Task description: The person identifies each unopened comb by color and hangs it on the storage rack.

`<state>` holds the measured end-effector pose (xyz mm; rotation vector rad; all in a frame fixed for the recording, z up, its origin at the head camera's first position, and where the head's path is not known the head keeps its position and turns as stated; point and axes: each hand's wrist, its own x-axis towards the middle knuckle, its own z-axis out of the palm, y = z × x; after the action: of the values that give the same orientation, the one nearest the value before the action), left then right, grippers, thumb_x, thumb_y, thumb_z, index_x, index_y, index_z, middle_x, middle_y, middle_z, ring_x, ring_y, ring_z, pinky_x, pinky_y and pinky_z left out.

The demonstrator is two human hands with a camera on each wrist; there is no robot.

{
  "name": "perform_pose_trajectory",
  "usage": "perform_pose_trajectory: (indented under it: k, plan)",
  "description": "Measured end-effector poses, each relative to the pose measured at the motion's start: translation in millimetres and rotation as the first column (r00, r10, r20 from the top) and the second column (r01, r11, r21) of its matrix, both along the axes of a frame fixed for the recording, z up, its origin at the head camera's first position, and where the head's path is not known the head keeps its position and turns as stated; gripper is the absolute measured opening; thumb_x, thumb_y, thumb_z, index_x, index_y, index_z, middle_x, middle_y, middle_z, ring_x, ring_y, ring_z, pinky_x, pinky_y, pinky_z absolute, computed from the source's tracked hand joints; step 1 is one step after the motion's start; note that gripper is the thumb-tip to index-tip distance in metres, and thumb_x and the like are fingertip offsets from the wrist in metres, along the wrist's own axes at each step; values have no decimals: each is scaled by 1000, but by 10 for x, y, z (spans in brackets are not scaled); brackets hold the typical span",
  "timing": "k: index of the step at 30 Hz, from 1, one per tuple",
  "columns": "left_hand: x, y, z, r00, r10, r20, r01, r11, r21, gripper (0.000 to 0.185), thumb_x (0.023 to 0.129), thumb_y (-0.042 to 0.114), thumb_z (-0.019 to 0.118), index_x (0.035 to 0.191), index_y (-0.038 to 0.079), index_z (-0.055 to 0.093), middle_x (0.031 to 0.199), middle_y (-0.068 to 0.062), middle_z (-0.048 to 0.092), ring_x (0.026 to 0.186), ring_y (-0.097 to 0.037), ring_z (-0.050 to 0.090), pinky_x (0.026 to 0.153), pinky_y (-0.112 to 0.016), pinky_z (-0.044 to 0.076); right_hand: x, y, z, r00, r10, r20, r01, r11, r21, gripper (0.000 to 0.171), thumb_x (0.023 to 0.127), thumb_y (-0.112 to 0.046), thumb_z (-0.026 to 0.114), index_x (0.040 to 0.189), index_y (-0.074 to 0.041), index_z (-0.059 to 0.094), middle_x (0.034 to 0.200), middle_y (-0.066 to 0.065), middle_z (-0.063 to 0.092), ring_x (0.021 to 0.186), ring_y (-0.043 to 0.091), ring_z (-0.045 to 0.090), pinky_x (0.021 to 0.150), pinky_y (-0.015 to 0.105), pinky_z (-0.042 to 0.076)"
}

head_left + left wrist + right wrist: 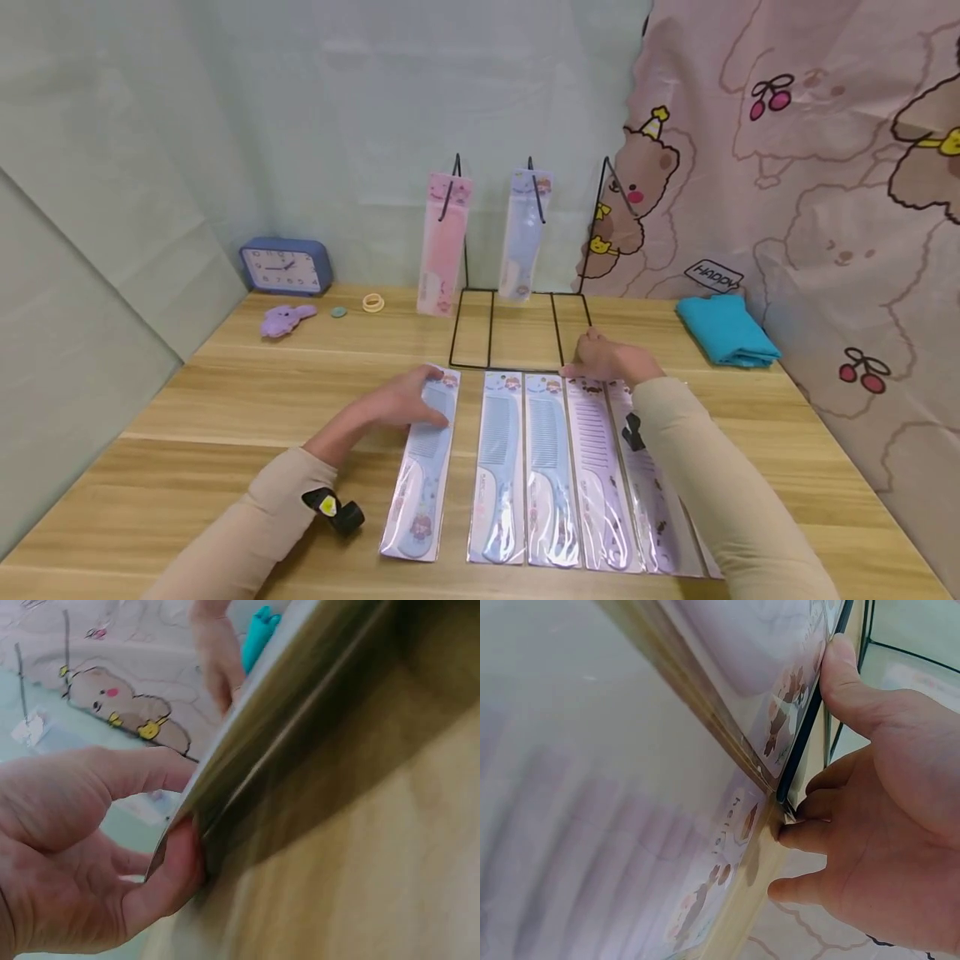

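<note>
My left hand [405, 398] pinches a packaged blue comb [422, 475] near its top end. In the left wrist view the pack's edge [217, 761] lies between thumb and fingers, tilted up from the wood, its underside in shadow. With my right hand [611, 360] I grip the front right corner of a black wire rack [525, 370]; the right wrist view has its dark wire [810, 724] between thumb and fingers. Just below that hand lies a packaged purple comb [600, 475]. A pink comb pack [444, 246] and a blue comb pack [527, 237] hang from the rack's hooks.
Two more blue comb packs [495, 467] and further purple packs [656, 508] lie in a row, partly under my right forearm. Behind stand a blue clock [285, 267], a purple toy [283, 321], small rings [372, 302] and a folded teal cloth [727, 331].
</note>
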<state>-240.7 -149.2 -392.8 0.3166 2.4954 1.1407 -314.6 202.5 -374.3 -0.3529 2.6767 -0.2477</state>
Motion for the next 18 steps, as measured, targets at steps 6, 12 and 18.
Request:
perform_pose_trajectory:
  k: [6, 12, 18]
  plan:
    - [-58, -158, 89, 994, -83, 67, 73, 988, 139, 91, 79, 1, 78, 153, -4, 26, 119, -26, 53, 88, -30, 64, 60, -40, 60, 7, 1, 17, 1000, 1, -4, -1, 1000, 14, 92, 101, -52, 50, 153, 14, 12, 160, 34, 3, 146, 49, 13, 118, 57, 18]
    - [-56, -263, 164, 996, -78, 49, 67, 980, 186, 91, 82, -5, 73, 155, -6, 18, 134, -34, 44, 102, -35, 62, 73, -42, 61, 19, -6, 39, 1000, 12, -7, -12, 1000, 17, 92, 102, -50, 50, 153, 15, 11, 160, 35, 4, 146, 48, 14, 118, 57, 19]
    - [-69, -342, 269, 996, -84, 21, 79, 981, 176, 90, 87, -5, 69, 157, -4, 14, 138, -37, 41, 100, -34, 63, 72, -42, 61, 37, 0, 38, 1000, 6, -6, -6, 1000, 1, 91, 102, -51, 50, 154, 13, 10, 160, 34, 2, 146, 49, 11, 118, 57, 17]
